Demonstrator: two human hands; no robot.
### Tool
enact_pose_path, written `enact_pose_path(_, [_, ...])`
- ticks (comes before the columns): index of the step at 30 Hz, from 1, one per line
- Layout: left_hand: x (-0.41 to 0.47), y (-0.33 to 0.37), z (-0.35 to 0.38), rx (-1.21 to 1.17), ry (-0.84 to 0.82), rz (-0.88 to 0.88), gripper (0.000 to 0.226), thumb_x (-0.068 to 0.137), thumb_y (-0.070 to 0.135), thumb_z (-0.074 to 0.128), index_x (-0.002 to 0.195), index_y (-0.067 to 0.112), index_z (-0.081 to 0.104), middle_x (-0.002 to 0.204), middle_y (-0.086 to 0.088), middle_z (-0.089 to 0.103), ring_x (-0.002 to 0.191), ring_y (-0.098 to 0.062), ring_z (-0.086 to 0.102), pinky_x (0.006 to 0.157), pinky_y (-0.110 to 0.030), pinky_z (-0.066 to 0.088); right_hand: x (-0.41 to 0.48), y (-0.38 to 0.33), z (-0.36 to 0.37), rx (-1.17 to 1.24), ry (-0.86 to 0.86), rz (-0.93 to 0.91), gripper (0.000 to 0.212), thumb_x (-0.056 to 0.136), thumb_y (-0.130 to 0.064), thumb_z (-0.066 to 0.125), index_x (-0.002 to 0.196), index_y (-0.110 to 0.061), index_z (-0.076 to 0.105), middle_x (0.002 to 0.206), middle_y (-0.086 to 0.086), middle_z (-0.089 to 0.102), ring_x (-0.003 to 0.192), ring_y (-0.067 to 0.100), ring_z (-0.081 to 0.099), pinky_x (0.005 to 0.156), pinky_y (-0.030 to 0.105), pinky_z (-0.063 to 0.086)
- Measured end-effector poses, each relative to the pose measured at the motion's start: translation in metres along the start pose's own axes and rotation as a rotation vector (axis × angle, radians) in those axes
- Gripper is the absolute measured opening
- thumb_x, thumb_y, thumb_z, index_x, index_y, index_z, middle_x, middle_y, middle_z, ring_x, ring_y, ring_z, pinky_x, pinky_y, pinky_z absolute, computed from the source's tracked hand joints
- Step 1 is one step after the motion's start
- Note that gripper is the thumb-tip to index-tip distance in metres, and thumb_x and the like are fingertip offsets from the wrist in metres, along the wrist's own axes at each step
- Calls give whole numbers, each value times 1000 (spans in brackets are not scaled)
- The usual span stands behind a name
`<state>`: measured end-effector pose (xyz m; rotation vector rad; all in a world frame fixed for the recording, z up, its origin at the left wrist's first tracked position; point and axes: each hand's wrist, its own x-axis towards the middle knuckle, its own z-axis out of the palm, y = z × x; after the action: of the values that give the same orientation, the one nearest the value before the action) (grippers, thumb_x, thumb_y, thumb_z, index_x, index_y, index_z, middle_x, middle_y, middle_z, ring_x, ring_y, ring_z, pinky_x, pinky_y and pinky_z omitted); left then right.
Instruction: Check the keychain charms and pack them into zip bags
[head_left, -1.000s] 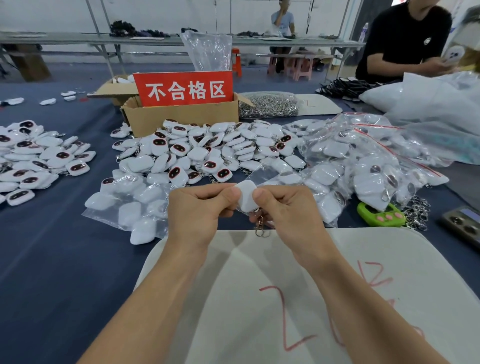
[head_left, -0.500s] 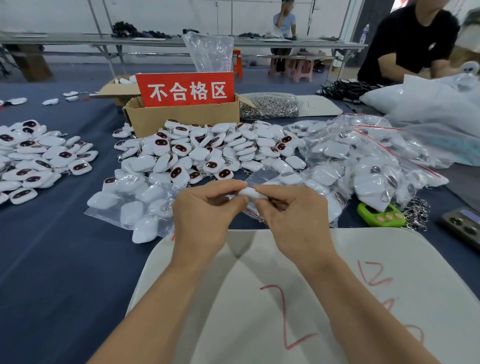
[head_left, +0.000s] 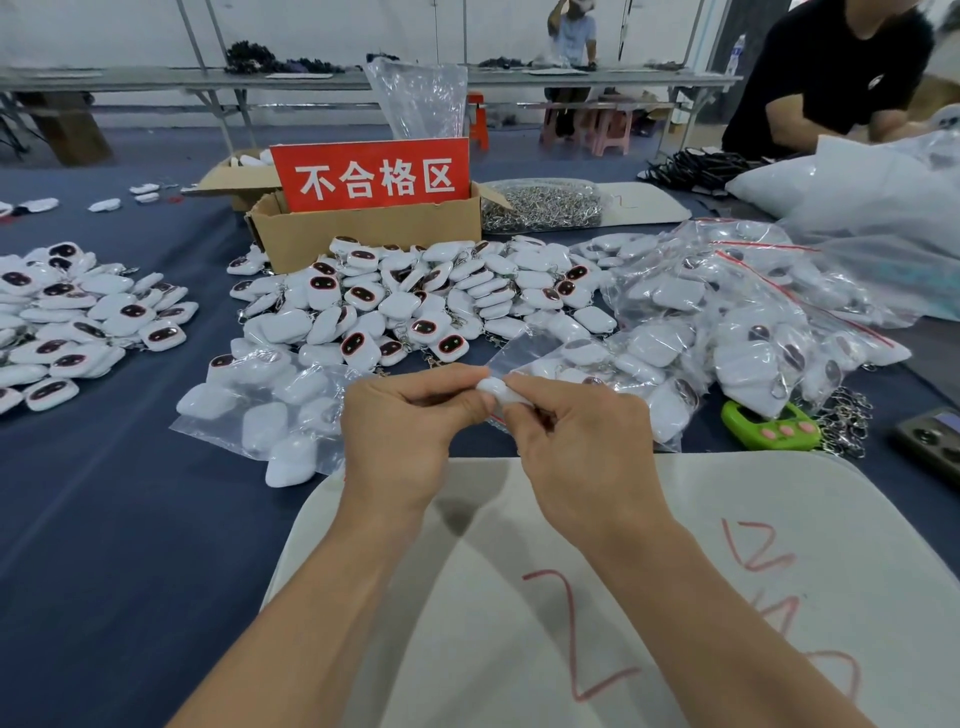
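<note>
Two hands, left (head_left: 410, 421) and right (head_left: 582, 441), on one charm (head_left: 493, 389) by board (head_left: 727, 483) edge

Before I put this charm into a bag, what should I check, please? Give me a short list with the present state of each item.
1. Grip: ok; left hand and right hand both pinch the white charm.
2. Charm's face inspected: cannot tell; fingers cover it.
3. Key ring attached: cannot tell; hidden below the hands.
4. Zip bag near: ok; a clear bag is just beyond the fingertips.
5. Bag mouth open: cannot tell.
6. Reject box: ok; the cardboard box stands behind the loose pile.
</note>
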<state>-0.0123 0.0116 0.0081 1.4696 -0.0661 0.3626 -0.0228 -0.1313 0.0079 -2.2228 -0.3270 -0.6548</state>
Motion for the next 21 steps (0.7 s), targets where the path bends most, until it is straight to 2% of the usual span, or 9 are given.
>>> enact_pose_path(5, [0, -4, 0, 28, 16, -47, 43, 74, -5, 84, 77, 38, 83, 80, 2, 80, 76, -10, 77, 70, -13, 55, 0, 6, 4, -4, -14, -8, 21, 94, -29, 60, 82, -16, 71, 52, -4, 43, 68, 18, 41, 57, 36, 41])
enact_pose_path(7, [1, -4, 0, 83, 11, -33, 43, 75, 2, 86, 78, 44, 82, 80, 7, 80, 77, -8, 77, 71, -15, 56, 1, 9, 9, 43, -26, 49, 24, 94, -35, 58, 86, -17, 72, 62, -3, 55, 66, 20, 46, 60, 38, 45])
enact_pose_path(9, [0, -3, 1, 281, 40, 43, 37, 79, 18, 86, 83, 54, 78, 81, 18, 78, 80, -3, 75, 76, -20, 58, 3, 10, 16, 117, -64, 134, 28, 96, -40, 58, 89, -17, 71, 68, -1, 64, 64, 20, 54, 64, 40, 51])
enact_pose_path(11, [2, 0, -4, 634, 124, 136, 24, 84, 31, 82, 99, 49, 79, 95, 21, 78, 93, -6, 72, 84, -29, 55, 6, 10, 21, 216, -88, 234, 20, 96, -34, 63, 82, -23, 72, 67, 1, 68, 65, 22, 62, 64, 36, 54])
enact_pose_path(13, [7, 3, -17, 1058, 209, 161, 44, 86, 27, 75, 128, 41, 69, 123, 11, 72, 115, -18, 63, 85, -34, 46, 7, 11, 22, 281, -84, 323, 26, 93, -20, 66, 78, -39, 73, 65, -5, 70, 58, 14, 64, 57, 21, 50])
enact_pose_path(15, [13, 1, -36, 1393, 132, 22, 78, 83, 23, 71, 154, 35, 39, 150, 5, 49, 133, -23, 45, 82, -38, 42, 5, 13, 22, 291, -113, 380, 28, 92, -13, 65, 83, -38, 75, 63, -8, 71, 53, 7, 62, 53, 15, 45])
enact_pose_path(16, [15, 2, -43, 1493, 80, -59, 89, 82, 23, 70, 158, 33, 24, 155, 3, 38, 136, -25, 40, 81, -39, 41, 4, 12, 22, 294, -127, 406, 27, 91, -12, 65, 86, -35, 77, 63, -9, 71, 53, 5, 61, 53, 14, 44])
enact_pose_path(18, [16, 1, -50, 1544, 62, -167, 92, 83, 23, 69, 159, 29, 19, 150, 0, 39, 130, -27, 47, 76, -39, 37, 3, 11, 22, 314, -133, 435, 26, 90, -9, 65, 87, -31, 78, 64, -8, 71, 53, 2, 60, 51, 11, 43])
enact_pose_path(21, [16, 0, -44, 1434, 126, -174, 78, 86, 16, 66, 155, 29, 34, 138, -1, 55, 118, -29, 60, 73, -36, 33, 1, 4, 21, 362, -132, 449, 23, 89, -11, 66, 85, -29, 79, 64, -7, 72, 52, 3, 59, 51, 16, 48])
